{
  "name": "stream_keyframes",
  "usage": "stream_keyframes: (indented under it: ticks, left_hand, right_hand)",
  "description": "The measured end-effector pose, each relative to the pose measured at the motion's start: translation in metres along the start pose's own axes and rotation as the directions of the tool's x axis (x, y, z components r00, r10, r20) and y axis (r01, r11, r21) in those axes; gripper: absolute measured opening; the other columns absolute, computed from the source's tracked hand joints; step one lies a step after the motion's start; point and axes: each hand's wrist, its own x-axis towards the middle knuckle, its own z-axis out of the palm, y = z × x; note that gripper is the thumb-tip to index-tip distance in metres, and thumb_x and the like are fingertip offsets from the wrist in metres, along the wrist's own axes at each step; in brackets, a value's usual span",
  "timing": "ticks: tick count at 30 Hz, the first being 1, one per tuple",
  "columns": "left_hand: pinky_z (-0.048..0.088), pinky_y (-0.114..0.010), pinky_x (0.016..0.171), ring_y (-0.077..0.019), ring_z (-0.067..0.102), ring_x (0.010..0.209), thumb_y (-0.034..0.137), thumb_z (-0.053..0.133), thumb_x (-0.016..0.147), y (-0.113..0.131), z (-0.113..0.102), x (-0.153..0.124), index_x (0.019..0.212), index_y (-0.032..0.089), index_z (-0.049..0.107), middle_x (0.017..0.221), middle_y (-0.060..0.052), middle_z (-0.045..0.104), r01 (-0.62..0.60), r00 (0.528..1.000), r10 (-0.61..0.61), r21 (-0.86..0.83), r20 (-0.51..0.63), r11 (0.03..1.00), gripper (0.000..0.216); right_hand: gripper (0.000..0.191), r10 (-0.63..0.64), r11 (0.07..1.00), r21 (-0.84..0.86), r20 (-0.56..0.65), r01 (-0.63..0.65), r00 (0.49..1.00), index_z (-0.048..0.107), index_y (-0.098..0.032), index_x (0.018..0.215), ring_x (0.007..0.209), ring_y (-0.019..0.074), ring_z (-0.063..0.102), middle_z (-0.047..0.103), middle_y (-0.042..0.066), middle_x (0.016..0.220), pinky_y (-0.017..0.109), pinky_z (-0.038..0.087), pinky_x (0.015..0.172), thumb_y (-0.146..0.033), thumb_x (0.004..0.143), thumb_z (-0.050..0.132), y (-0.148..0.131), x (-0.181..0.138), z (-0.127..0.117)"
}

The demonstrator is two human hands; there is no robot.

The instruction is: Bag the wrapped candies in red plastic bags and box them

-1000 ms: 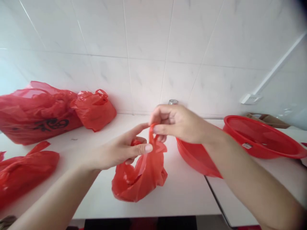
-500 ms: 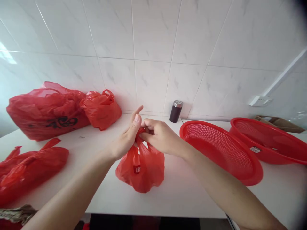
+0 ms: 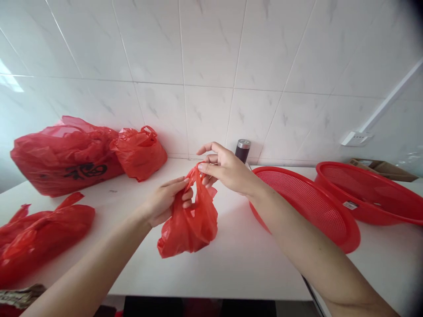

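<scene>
- Left-hand fingers (image 3: pixel 177 184) closed in a pinch on a handle of the small, crumpled red plastic bag (image 3: pixel 191 233).
- Right hand (image 3: pixel 228 169): part open, index finger raised, thumb tip against the top of the handle; firmness of grip cannot be told.
- Bag upright below both hands, over the white flat surface (image 3: pixel 238 273); contact unclear.
- Behind right hand: dark cylindrical tumbler, silver lid (image 3: pixel 243 144).
- Right: red perforated plastic basket (image 3: pixel 353 237), partly behind the forearm.
- Left: large red plastic bag with black lettering (image 3: pixel 66 163).

Bright light glares off the wall (image 3: pixel 211 66) at ten o'clock. Two o'clock is dark, the eight-o'clock bag (image 3: pixel 46 233) blurred.
</scene>
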Motion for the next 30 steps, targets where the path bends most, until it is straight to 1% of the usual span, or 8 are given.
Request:
stream_keyframes:
  ticks: [3, 7, 11, 14, 17, 22, 27, 30]
  left_hand:
    - [0.045, -0.023, 0.057, -0.0058, 0.028, 0.046, 0.032, 0.053, 0.092, -0.003, 0.004, -0.002, 0.089, 0.021, 0.056, 0.06, 0.009, 0.03, -0.006, 0.999, 0.012, 0.115, -0.048, 0.993, 0.012]
    - [0.047, -0.027, 0.065, -0.0119, 0.047, 0.063, 0.036, 0.057, 0.088, -0.006, 0.001, -0.007, 0.107, 0.026, 0.06, 0.074, 0.004, 0.05, -0.041, 0.999, 0.041, 0.354, 0.008, 0.934, 0.021]
    - [0.048, -0.03, 0.073, -0.0208, 0.057, 0.086, 0.04, 0.064, 0.083, -0.009, -0.002, -0.005, 0.098, 0.023, 0.067, 0.093, -0.004, 0.063, -0.024, 0.999, 0.042, 0.54, -0.021, 0.841, 0.022]
    - [0.046, -0.028, 0.063, -0.0172, 0.056, 0.071, 0.043, 0.062, 0.084, -0.012, -0.004, -0.001, 0.088, 0.022, 0.067, 0.08, -0.003, 0.063, 0.011, 0.992, 0.051, 0.487, -0.114, 0.874, 0.022]
    - [0.039, -0.025, 0.051, -0.0128, 0.048, 0.054, 0.051, 0.057, 0.086, -0.013, -0.009, 0.001, 0.074, 0.018, 0.064, 0.062, 0.0, 0.056, 0.025, 0.986, 0.051, 0.434, -0.161, 0.9, 0.035]
    - [0.044, -0.028, 0.06, -0.015, 0.054, 0.061, 0.046, 0.057, 0.088, -0.009, -0.021, -0.001, 0.079, 0.015, 0.07, 0.069, -0.006, 0.066, -0.071, 0.997, 0.053, 0.382, 0.056, 0.921, 0.036]
    - [0.046, -0.027, 0.067, -0.0161, 0.061, 0.071, 0.032, 0.068, 0.082, -0.007, -0.019, -0.005, 0.088, 0.019, 0.074, 0.076, -0.004, 0.068, -0.166, 0.98, 0.088, 0.491, 0.177, 0.855, 0.016]
    - [0.044, -0.026, 0.064, -0.0143, 0.058, 0.069, 0.021, 0.062, 0.081, -0.014, -0.014, -0.005, 0.086, 0.019, 0.069, 0.078, -0.001, 0.066, -0.256, 0.958, 0.119, 0.585, 0.263, 0.77, 0.009]
  right_hand:
    - [0.021, 0.006, 1.0, 0.015, -0.012, -0.006, 1.0, 0.047, -0.023, 0.103, 0.065, 0.0108, 0.065, 0.058, -0.005, 0.077, 0.028, 0.06, 0.065, -0.018, 0.086, 0.056, 0.003, 0.01, 0.008]
    - [0.019, -0.001, 0.999, -0.039, -0.076, -0.002, 0.997, 0.045, -0.023, 0.101, 0.063, 0.01, 0.065, 0.056, -0.005, 0.079, 0.028, 0.059, 0.065, -0.018, 0.085, 0.055, 0.01, 0.019, 0.019]
    - [0.024, -0.119, 0.984, -0.126, 0.051, 0.125, 0.992, 0.045, -0.026, 0.11, 0.075, 0.0118, 0.064, 0.061, -0.002, 0.089, 0.03, 0.055, 0.073, -0.024, 0.088, 0.055, 0.012, 0.014, 0.032]
    - [0.044, -0.18, 0.918, -0.354, 0.03, 0.179, 0.983, 0.042, -0.03, 0.124, 0.092, 0.0169, 0.06, 0.062, 0.003, 0.107, 0.033, 0.05, 0.078, -0.04, 0.087, 0.062, 0.018, 0.007, 0.031]
    - [0.034, -0.05, 0.868, -0.494, 0.028, 0.057, 0.998, 0.048, -0.027, 0.116, 0.076, 0.0156, 0.057, 0.061, -0.001, 0.087, 0.031, 0.044, 0.067, -0.049, 0.09, 0.054, 0.03, -0.003, 0.022]
    - [0.016, -0.07, 0.959, -0.276, -0.022, 0.061, 0.997, 0.05, -0.027, 0.102, 0.056, 0.0104, 0.047, 0.052, -0.007, 0.065, 0.025, 0.038, 0.058, -0.041, 0.096, 0.046, 0.038, -0.031, 0.022]
    - [0.023, -0.2, 0.975, -0.131, -0.182, 0.178, 0.963, 0.052, -0.028, 0.112, 0.09, 0.0154, 0.061, 0.062, 0.0, 0.092, 0.031, 0.045, 0.084, -0.045, 0.096, 0.048, 0.053, -0.041, 0.034]
    - [0.033, -0.078, 0.992, -0.113, -0.163, 0.06, 0.983, 0.05, -0.029, 0.124, 0.091, 0.0174, 0.061, 0.063, 0.003, 0.096, 0.034, 0.046, 0.084, -0.048, 0.099, 0.038, 0.078, -0.03, 0.036]
